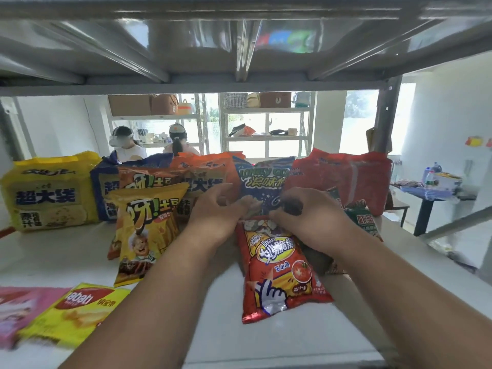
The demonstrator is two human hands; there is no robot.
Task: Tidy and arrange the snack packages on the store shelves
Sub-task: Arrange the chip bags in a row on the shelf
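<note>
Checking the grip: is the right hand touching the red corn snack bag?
Touching. The head view shows the right hand with fingers curled over the red corn snack bag's top edge.

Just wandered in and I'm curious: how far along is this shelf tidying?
Partly done. A back row already stands upright, like the big yellow pack. Both the left hand and right hand hold the top of the red corn snack bag. The flat yellow wafer pack and pink pack still wait.
</note>
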